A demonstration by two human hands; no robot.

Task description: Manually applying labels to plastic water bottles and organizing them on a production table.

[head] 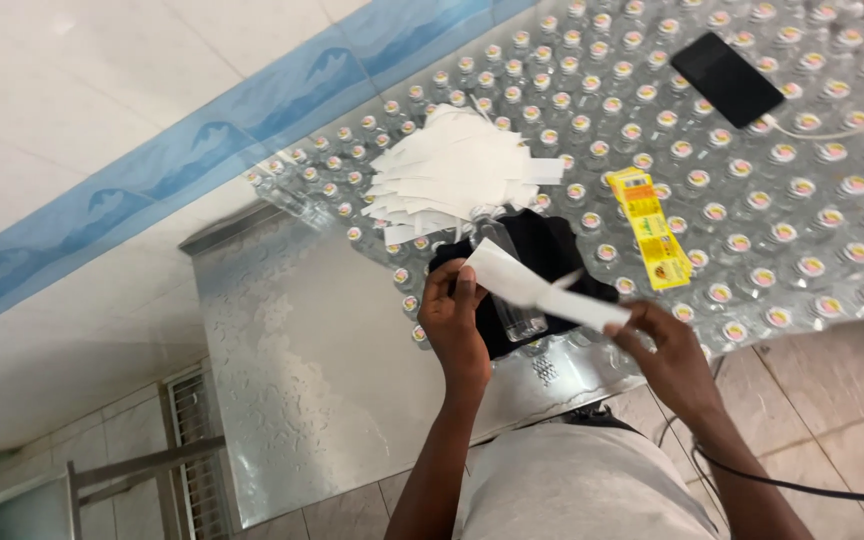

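A long white paper strip (542, 288) was held stretched between both hands, above the near edge of the tabletop (302, 370) and just over a clear bottle (507, 290) lying on a black cloth (552, 255). The left hand (452, 320) pinched the strip's wider end, grip closed on it with thumb and fingers. The right hand (667, 355) held the narrow end, grip also closed on the strip. The strip ran slanted, higher at the left hand and lower at the right.

Just beyond the cloth, a loose pile of white paper strips (457, 170) lay fanned out on top of the small capped bottles (802, 190) that covered most of the far tabletop in rows. A yellow label strip (652, 225) with red print lay on the bottles to the right of the pile. Farther off, a black phone (727, 78) rested on the bottle caps with a white cable (822, 133) plugged in.

The tabletop was shiny metal, bare on its near left part. A blue patterned band (202, 150) ran along the white tiled wall behind it. A black cable (782, 483) trailed below the right forearm.
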